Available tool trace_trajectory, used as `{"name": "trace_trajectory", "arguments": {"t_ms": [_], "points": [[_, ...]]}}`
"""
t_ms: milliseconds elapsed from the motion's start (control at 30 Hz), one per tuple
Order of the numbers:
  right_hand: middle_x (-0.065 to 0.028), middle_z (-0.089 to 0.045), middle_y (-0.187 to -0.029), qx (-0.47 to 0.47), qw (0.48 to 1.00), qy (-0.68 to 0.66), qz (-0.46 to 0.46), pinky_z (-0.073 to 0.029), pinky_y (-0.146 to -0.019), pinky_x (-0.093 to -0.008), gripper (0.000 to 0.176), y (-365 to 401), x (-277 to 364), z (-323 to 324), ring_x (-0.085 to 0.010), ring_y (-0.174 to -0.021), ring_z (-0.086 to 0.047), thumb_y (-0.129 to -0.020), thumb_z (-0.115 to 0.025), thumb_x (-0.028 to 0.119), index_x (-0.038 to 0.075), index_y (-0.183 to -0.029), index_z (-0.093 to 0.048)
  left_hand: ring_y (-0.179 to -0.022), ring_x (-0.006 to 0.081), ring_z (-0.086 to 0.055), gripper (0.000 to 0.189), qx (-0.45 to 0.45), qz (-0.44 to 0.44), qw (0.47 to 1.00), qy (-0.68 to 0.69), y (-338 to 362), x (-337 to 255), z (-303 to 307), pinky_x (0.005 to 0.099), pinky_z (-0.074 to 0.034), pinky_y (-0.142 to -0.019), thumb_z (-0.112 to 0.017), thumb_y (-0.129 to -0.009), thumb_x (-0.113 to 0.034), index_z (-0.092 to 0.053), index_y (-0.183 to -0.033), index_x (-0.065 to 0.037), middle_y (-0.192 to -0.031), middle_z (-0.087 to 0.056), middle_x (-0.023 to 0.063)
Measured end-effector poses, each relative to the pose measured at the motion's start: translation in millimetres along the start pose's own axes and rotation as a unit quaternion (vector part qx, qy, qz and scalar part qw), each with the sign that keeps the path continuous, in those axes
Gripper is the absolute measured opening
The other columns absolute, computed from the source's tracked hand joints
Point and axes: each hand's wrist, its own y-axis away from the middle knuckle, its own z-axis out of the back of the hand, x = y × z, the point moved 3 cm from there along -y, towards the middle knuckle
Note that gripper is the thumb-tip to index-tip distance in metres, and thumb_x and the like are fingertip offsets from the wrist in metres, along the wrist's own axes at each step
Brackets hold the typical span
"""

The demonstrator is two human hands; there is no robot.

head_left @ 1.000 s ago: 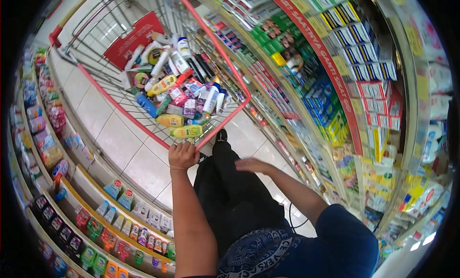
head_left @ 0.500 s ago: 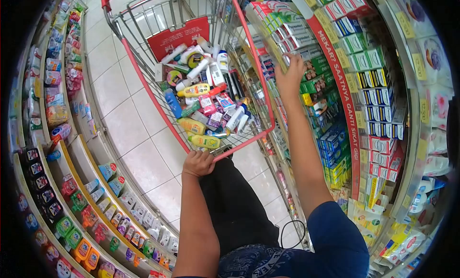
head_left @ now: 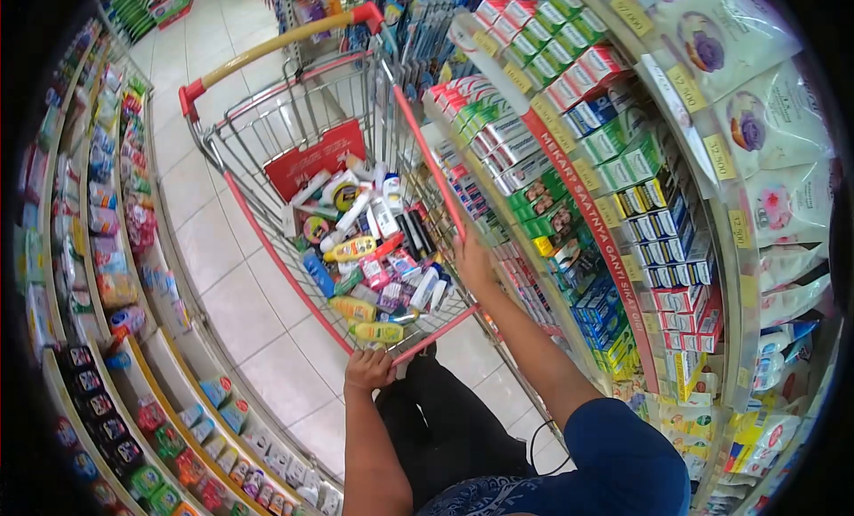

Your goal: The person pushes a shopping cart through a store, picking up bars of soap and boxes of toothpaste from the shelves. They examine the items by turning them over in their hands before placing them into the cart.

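Observation:
My left hand is closed around the red rim at the near left corner of a metal shopping cart. On the cart's right side rail rests my right hand, its fingers curled over the red bar and partly hidden. Inside the cart lies a mixed heap of toiletries. Among them are a yellow bottle, a yellow-green bottle near the close end, a blue bottle and a white bottle. A red panel hangs at the cart's far end, below the yellow handle.
On the right, shelves hold toothpaste boxes, green boxes and a red sign strip. White pouches fill the upper right. Bottles and packets line the left shelves. Pale floor tiles run along the aisle.
My right hand has come away from the toothpaste shelf and down to the cart's right rail. My left hand stays on the rim. The view has shifted, showing the cart's whole handle.

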Motion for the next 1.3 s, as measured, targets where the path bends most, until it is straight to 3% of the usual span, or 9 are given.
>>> {"name": "trace_trajectory", "arguments": {"t_ms": [133, 167, 400, 467, 500, 600, 1000, 1167, 1300], "points": [[-0.0306, -0.057, -0.079, 0.089, 0.994, -0.043, -0.040, -0.043, -0.063, -0.0538, 0.039, -14, 2, -9, -0.0461, -0.073, -0.056, -0.093, -0.035, 0.034, 0.001, -0.113, -0.037, -0.053, 0.0141, -0.048, 0.017, 0.040, 0.020, 0.999, -0.010, -4, 16, 0, 0.0314, -0.032, -0.052, -0.062, -0.056, -0.024, -0.046, -0.057, -0.017, -0.059, -0.046, -0.0020], [-0.0298, -0.056, -0.073, 0.069, 0.996, -0.063, -0.011, -0.042, -0.062, -0.0530, 0.034, -19, 2, -14, -0.0479, -0.070, -0.055, -0.093, -0.036, 0.030, 0.001, -0.109, -0.037, -0.052, 0.0142, -0.048, 0.018, 0.053, 0.034, 0.998, -0.017, -6, 19, 0, 0.0318, -0.032, -0.053, -0.061, -0.056, -0.025, -0.045, -0.057, -0.017, -0.058, -0.046, -0.0016], [-0.0300, -0.057, -0.076, 0.029, 0.995, -0.074, 0.057, -0.043, -0.062, -0.0543, 0.034, -58, 14, -22, -0.0473, -0.072, -0.055, -0.093, -0.035, 0.032, 0.003, -0.111, -0.037, -0.051, 0.0157, -0.048, 0.018, 0.052, 0.049, 0.995, -0.063, -33, 38, -8, 0.0326, -0.032, -0.052, -0.060, -0.056, -0.024, -0.044, -0.056, -0.016, -0.056, -0.044, -0.0012], [-0.0313, -0.057, -0.081, 0.090, 0.993, -0.065, 0.034, -0.045, -0.064, -0.0527, 0.038, -64, 13, -24, -0.0463, -0.073, -0.056, -0.092, -0.037, 0.029, 0.000, -0.118, -0.036, -0.051, 0.0163, -0.048, 0.019, 0.048, 0.052, 0.995, -0.066, -36, 36, -9, 0.0329, -0.032, -0.052, -0.060, -0.056, -0.024, -0.043, -0.055, -0.016, -0.057, -0.045, -0.0011], [-0.0307, -0.057, -0.081, 0.030, 0.994, -0.088, 0.062, -0.045, -0.063, -0.0526, 0.034, -58, 0, -30, -0.0462, -0.072, -0.056, -0.092, -0.039, 0.028, 0.001, -0.112, -0.038, -0.052, 0.0161, -0.049, 0.019, 0.080, 0.053, 0.993, -0.064, -31, 30, -15, 0.0332, -0.032, -0.052, -0.060, -0.056, -0.024, -0.043, -0.055, -0.016, -0.056, -0.045, -0.0012], [-0.0293, -0.056, -0.095, 0.058, 0.992, -0.100, 0.047, -0.044, -0.069, -0.0515, 0.036, -73, 4, -39, -0.0461, -0.082, -0.055, -0.093, -0.036, 0.031, 0.001, -0.113, -0.040, -0.053, 0.0149, -0.048, 0.018, 0.093, 0.037, 0.992, -0.084, -42, 42, -15, 0.0325, -0.032, -0.052, -0.060, -0.056, -0.025, -0.045, -0.057, -0.017, -0.057, -0.046, -0.0018], [-0.0253, -0.058, -0.093, 0.007, 0.993, -0.103, 0.050, -0.047, -0.067, -0.0475, 0.031, -100, 12, -48, -0.0416, -0.081, -0.058, -0.090, -0.042, 0.027, 0.002, -0.107, -0.045, -0.058, 0.0156, -0.050, 0.018, 0.099, 0.030, 0.992, -0.070, -64, 78, -23, 0.0333, -0.035, -0.056, -0.064, -0.054, -0.027, -0.049, -0.059, -0.017, -0.061, -0.049, -0.0021], [-0.0227, -0.057, -0.104, -0.030, 0.993, -0.099, 0.051, -0.047, -0.077, -0.0438, 0.046, -118, 42, -55, -0.0379, -0.090, -0.058, -0.085, -0.049, 0.033, 0.001, -0.117, -0.044, -0.056, 0.0157, -0.050, 0.020, 0.076, 0.001, 0.996, -0.051, -82, 121, -9, 0.0336, -0.035, -0.054, -0.065, -0.055, -0.028, -0.049, -0.059, -0.017, -0.061, -0.049, -0.0022], [-0.0232, -0.057, -0.106, 0.022, 0.996, -0.085, -0.033, -0.047, -0.079, -0.0419, 0.055, -128, 54, -58, -0.0371, -0.094, -0.057, -0.079, -0.056, 0.038, 0.002, -0.120, -0.044, -0.055, 0.0155, -0.050, 0.019, 0.098, -0.004, 0.995, -0.029, -89, 146, -8, 0.0337, -0.033, -0.049, -0.064, -0.056, -0.028, -0.048, -0.058, -0.017, -0.061, -0.049, -0.0024]]}}
